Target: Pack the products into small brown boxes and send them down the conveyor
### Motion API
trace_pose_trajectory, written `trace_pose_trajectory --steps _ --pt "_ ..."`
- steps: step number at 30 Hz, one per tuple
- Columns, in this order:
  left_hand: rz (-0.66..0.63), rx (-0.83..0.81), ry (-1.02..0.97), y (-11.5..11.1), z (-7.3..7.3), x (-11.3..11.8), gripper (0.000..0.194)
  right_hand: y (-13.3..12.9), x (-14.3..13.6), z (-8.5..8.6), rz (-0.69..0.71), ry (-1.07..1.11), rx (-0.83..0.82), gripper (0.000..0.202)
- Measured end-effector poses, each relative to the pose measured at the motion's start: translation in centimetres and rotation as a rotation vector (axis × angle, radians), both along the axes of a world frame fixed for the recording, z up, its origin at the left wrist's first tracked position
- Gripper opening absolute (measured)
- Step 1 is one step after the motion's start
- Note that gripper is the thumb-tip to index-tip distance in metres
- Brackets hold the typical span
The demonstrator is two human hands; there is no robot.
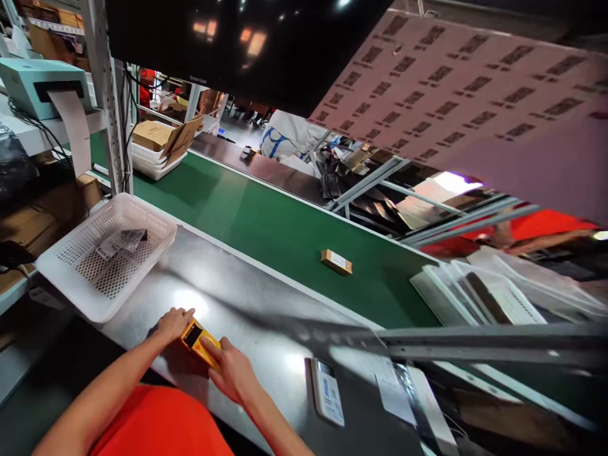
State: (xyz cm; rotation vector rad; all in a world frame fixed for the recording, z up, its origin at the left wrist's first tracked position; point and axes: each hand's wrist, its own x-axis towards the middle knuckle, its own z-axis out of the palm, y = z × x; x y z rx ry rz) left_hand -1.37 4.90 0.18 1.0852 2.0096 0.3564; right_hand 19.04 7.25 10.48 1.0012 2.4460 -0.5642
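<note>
Right hand: fingers clamped on yellow meter, near end
Left hand: fingers at its screen end; can't tell if gripping
Meter spot: between both sets of fingers, over desk
Handling: probably light, stiff, slightly slick; screen likely fragile
Hold: side edges, off screen

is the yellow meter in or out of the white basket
Out: the meter is in the right hand, over the table, while the basket stands apart, to the left.
</note>
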Motion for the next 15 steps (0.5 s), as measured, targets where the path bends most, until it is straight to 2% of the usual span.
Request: trace_pose_trajectory --steps 2,4,8,11,13,15 --pt "-0.018 -0.022 0.037 -0.2 0.4 -0.2 0.065 0.0 0.3 0.7 -0.028 -0.014 -0.021 0.075" --pt "-0.035 -0.028 0.081 -0.3 0.7 -0.3 0.066 -0.1 2.1 1.1 -0.049 -0.019 -0.044 0.075" --pt "-0.050 -0.048 0.135 -0.1 0.9 -0.3 0.067 -1.4 9.3 1.6 -0.110 -0.065 -0.062 0.076" --pt "-0.048 -0.062 0.163 0.0 0.8 -0.3 0.068 -2.5 14.1 1.3 -0.176 -0.096 -0.074 0.077" --pt "-0.052 -0.068 0.181 0.1 0.7 -0.3 0.070 -3.0 15.2 0.5 -0.197 -0.106 -0.073 0.075" --pt "-0.060 -0.070 0.204 0.2 0.7 -0.4 0.075 -3.2 14.5 -0.7 -0.193 -0.100 -0.060 0.074"
